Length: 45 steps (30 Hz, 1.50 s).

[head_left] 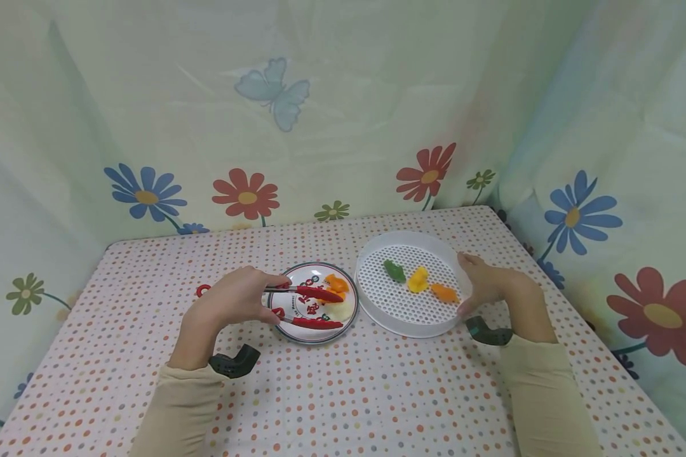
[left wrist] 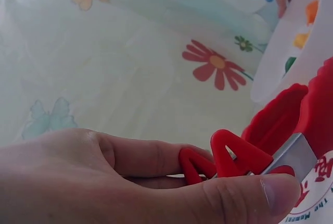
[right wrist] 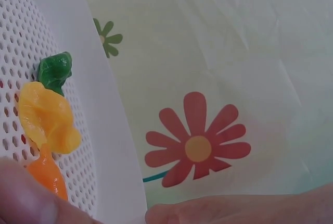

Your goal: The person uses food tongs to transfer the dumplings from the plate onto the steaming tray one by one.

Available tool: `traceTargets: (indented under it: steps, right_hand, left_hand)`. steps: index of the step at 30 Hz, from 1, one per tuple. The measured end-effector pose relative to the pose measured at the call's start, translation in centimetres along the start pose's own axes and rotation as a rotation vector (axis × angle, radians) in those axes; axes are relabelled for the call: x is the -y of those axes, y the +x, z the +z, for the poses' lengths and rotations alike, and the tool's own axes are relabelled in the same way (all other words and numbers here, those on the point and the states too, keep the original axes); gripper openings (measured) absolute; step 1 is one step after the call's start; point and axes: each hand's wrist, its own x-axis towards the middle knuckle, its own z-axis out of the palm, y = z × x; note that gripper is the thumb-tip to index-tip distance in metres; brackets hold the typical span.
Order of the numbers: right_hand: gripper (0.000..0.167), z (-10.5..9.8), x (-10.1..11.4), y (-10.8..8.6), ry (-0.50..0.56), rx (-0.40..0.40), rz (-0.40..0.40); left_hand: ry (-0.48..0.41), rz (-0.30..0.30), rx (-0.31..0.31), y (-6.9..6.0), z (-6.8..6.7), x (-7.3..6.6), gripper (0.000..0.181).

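Fingers and thumb of the left hand pinch the red tongs, whose ends stand apart beyond the fingertips, above the plate. The right hand grips the white sieve's wall between thumb and fingers. Even squeezing, level and low on the orange piece, would likely serve best. The tongs point away from the left fingers, sieve-ward, long axis running side to side.

left hand — pinches red tongs | white container — upper right
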Motion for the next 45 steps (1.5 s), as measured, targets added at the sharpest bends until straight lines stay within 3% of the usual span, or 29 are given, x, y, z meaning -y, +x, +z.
traceTargets:
  steps: [11, 24, 45]
  right_hand:
    - [0.134, -0.1, 0.3, -0.1, 0.005, 0.006, 0.008]
    - [0.136, -0.1, 0.2, -0.1, -0.006, 0.009, -0.011]
    - [0.134, -0.1, 0.0, -0.3, 0.034, 0.017, -0.026]
  left_hand:
    - [0.015, -0.017, -0.008, 0.5, 0.6, 0.2, 0.069]
    - [0.096, 0.026, -0.006, 1.1, 1.0, 0.1, 0.064]
    - [0.080, 0.067, 0.000, 1.1, 0.8, 0.0, 0.064]
